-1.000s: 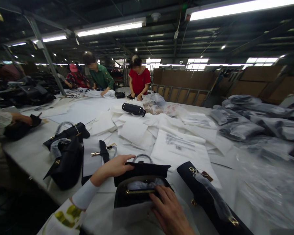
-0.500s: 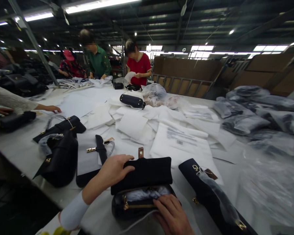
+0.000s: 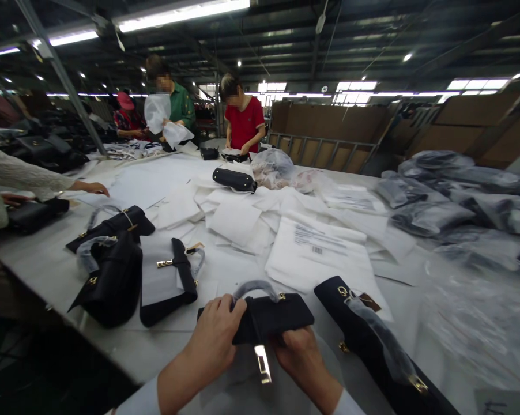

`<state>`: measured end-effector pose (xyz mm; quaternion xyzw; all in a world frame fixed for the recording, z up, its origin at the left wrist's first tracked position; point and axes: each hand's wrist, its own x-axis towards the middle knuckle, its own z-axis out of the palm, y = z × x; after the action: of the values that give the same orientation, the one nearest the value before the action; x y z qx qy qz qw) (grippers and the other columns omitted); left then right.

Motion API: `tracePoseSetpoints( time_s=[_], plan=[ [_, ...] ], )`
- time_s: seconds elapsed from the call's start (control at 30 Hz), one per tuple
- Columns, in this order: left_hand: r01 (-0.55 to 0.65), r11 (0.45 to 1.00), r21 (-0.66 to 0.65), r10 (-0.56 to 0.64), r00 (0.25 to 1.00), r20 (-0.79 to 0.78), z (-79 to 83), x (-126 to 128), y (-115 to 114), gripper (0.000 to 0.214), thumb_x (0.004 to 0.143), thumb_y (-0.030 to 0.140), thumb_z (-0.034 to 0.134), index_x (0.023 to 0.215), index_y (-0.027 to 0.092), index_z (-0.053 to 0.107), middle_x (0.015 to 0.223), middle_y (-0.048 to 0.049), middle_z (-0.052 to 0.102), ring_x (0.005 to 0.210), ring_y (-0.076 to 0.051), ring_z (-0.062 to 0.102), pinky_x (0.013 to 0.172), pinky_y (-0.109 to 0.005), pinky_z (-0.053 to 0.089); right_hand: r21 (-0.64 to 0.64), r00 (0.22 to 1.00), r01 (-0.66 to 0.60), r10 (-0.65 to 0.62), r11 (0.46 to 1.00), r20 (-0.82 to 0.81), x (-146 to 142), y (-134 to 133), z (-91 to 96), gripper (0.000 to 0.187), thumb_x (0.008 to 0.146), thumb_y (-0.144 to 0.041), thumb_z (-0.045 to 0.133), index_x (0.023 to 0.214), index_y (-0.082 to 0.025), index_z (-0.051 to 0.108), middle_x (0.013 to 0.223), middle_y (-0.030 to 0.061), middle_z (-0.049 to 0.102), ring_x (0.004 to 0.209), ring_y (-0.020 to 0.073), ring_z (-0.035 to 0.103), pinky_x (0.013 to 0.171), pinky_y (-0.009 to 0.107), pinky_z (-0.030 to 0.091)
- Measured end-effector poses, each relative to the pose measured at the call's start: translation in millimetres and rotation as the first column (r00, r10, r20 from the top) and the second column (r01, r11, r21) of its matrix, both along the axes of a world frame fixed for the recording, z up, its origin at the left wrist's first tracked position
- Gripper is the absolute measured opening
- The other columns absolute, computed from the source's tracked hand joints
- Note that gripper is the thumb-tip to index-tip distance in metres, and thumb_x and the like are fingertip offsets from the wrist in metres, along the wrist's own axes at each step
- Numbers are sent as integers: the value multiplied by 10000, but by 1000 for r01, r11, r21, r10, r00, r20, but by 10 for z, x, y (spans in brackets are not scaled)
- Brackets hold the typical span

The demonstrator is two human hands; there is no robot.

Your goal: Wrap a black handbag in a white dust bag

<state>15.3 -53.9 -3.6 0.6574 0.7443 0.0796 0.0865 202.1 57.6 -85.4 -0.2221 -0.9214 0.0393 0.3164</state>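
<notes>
A small black handbag point(image 3: 281, 316) lies at the near edge of the white table point(image 3: 48, 259), its flap closed and a gold clasp strap point(image 3: 262, 363) hanging toward me. Its wrapped handle point(image 3: 255, 286) arches up behind it. My left hand point(image 3: 214, 334) grips the bag's left end. My right hand point(image 3: 301, 360) holds its lower right edge from below. A white cloth pouch point(image 3: 242, 386) lies under the bag between my wrists.
More black handbags lie around: one to the right point(image 3: 372, 346), three to the left point(image 3: 113, 282) point(image 3: 173, 282) point(image 3: 113, 225), one farther back point(image 3: 234, 180). White dust bags point(image 3: 320, 253) cover the middle. Plastic-wrapped bags point(image 3: 441, 213) pile at right. Other workers stand at the far end and left.
The bag's flap, open before with stuffing showing, is now closed. My left hand moved from the flap's top to the bag's left end; my right hand shifted from the opening to the lower edge.
</notes>
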Motion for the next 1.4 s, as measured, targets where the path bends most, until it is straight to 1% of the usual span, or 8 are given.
tracePoseSetpoints(
  time_s=[0.17,0.37,0.53,0.63,0.8,0.97,1.17,1.4],
  plan=[
    [-46,987,155,64,992,-111,-336,21,56,725,596,-67,471,1267,206,482,1175,-123,537,1064,-293,534,939,-431,456,22,999,49,-49,999,5,-136,94,5,123,805,-127,606,738,-204,676,671,44,690,710,247,669,739,372,533],
    [-2,923,386,136,938,-320,-664,10,72,536,757,-47,420,1217,213,510,1294,-148,484,1146,-288,512,988,-460,460,60,999,-9,6,998,54,-163,159,213,179,850,-124,570,704,-197,643,666,34,676,680,224,654,740,365,543],
    [29,899,436,116,946,-303,-781,-4,67,530,776,-33,441,1235,222,516,1314,-152,467,1166,-293,493,991,-470,455,223,991,-14,43,975,-127,199,-150,491,207,898,-140,575,1095,-164,634,1001,96,722,940,241,669,874,405,533],
    [40,898,439,100,951,-291,-778,0,61,500,786,-13,455,1224,215,533,1334,-169,449,1195,-316,467,1006,-491,436,168,965,76,-31,983,-259,273,-439,556,129,880,-146,614,980,-211,663,870,68,726,772,217,665,718,367,543],
    [21,922,386,88,961,-261,-725,-18,71,482,800,-1,431,1212,223,543,1311,-141,480,1173,-300,479,1014,-469,427,-211,987,79,-107,974,-123,54,-628,352,188,962,-308,511,953,-197,662,753,47,699,640,201,654,569,313,498],
    [-1,953,301,62,979,-192,-636,-82,102,528,768,-11,411,1230,214,536,1344,-125,467,1187,-296,459,1051,-454,387,-629,987,91,-154,772,-46,-137,-514,33,328,969,-374,460,747,-228,651,686,-4,691,618,187,662,561,280,441],
    [-23,981,192,40,996,-85,-491,-94,111,552,748,109,525,1291,204,492,1326,-131,454,1194,-316,435,1053,-481,353,-615,978,146,-207,775,-28,-225,-449,-140,342,954,-402,469,738,-214,655,709,27,702,671,220,672,596,301,451],
    [-47,967,251,80,989,-124,-510,64,121,753,772,252,627,1458,316,325,1317,-150,388,1228,-361,388,1082,-548,274,-545,966,234,-255,805,38,-249,-388,-309,428,958,-487,453,719,-209,674,702,69,718,636,258,676,584,333,457]
  ],
)
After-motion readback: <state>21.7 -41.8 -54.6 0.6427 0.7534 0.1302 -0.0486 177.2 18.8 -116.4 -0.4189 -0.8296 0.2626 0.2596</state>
